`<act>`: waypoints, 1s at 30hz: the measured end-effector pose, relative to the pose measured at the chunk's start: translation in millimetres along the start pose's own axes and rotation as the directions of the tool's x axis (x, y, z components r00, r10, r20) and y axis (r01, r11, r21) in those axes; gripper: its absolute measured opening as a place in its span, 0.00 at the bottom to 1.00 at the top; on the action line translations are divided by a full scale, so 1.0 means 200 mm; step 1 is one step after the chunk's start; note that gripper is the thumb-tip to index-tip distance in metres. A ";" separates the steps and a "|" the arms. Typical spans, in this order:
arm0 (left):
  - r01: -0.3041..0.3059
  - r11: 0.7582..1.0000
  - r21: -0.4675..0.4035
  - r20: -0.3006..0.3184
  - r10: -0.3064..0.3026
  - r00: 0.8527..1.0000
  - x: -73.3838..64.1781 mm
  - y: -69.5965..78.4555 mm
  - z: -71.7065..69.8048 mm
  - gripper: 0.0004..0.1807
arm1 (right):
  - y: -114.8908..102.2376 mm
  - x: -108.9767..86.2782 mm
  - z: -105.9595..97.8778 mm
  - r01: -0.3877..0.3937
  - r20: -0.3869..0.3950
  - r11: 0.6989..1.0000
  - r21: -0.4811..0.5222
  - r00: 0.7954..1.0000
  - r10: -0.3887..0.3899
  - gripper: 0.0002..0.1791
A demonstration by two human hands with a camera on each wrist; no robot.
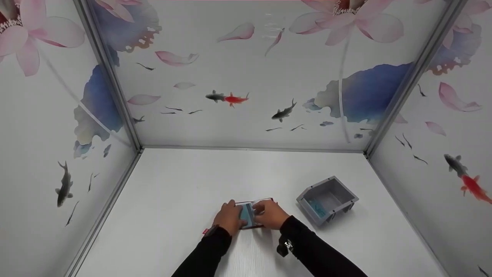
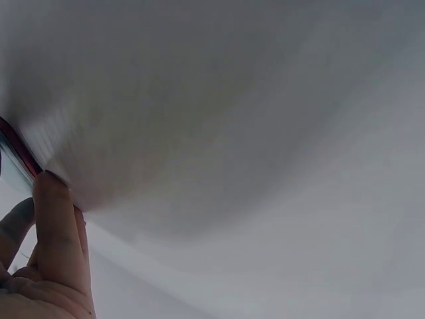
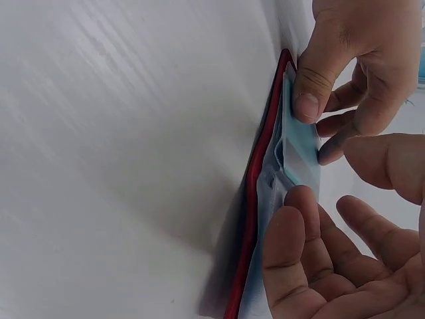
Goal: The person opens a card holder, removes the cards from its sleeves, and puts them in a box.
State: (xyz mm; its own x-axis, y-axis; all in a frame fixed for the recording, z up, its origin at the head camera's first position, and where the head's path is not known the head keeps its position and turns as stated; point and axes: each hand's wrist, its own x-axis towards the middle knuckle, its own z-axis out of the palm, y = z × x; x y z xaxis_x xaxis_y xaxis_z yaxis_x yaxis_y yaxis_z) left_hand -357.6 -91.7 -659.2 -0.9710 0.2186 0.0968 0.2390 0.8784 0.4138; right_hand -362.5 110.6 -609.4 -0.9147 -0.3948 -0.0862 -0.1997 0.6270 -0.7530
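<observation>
An opened card holder (image 1: 247, 215) with a dark red cover and clear plastic sleeves lies on the white table. A light blue card (image 3: 302, 146) shows in its left sleeve. My left hand (image 1: 230, 217) holds the holder's left side, the thumb lying on the blue card. In the left wrist view, a fingertip of the left hand (image 2: 56, 246) touches the red edge. Over the right half is my right hand (image 1: 271, 214), its fingers loosely bent at the sleeve edge near the middle fold. The right thumb stands apart from those fingers, with nothing visible pinched between them.
A grey plastic bin (image 1: 338, 192) stands on the table to the right, with a teal card or label (image 1: 318, 207) inside it. Printed panels (image 1: 230, 127) wall the table at the back and both sides, joined by metal rails (image 1: 115, 80).
</observation>
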 end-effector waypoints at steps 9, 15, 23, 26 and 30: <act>0.001 1.000 0.003 -0.008 -0.001 1.000 -0.01 0.00 0.01 0.27 | 0.01 0.00 0.01 -0.090 -0.036 0.980 0.178 0.994 0.098 0.26; 0.004 1.000 -0.013 0.000 -0.004 1.000 0.00 0.00 0.00 0.29 | 0.01 0.00 0.01 -0.134 -0.059 0.945 0.297 0.986 0.159 0.27; 0.009 0.999 -0.043 -0.012 -0.010 1.000 0.00 0.00 0.01 0.31 | 0.00 0.01 0.02 -0.192 -0.055 0.946 0.261 0.975 0.213 0.18; 0.016 0.999 -0.038 -0.016 -0.016 1.000 0.00 0.00 0.01 0.31 | 0.00 0.01 0.03 -0.207 -0.058 0.951 0.231 0.973 0.225 0.12; 0.028 0.999 -0.021 -0.020 -0.029 0.999 -0.01 0.01 0.01 0.32 | 0.00 0.02 0.04 -0.238 -0.054 0.934 0.268 0.964 0.261 0.08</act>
State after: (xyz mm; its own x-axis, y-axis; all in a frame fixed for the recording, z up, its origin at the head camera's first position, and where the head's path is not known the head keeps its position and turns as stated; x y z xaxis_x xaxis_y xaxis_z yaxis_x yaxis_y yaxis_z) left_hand -355.0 -89.5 -659.6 -0.9774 0.1848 0.1029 0.2113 0.8750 0.4355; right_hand -364.0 103.8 -614.4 -0.9526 -0.1809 -0.2446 0.1252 0.4996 -0.8572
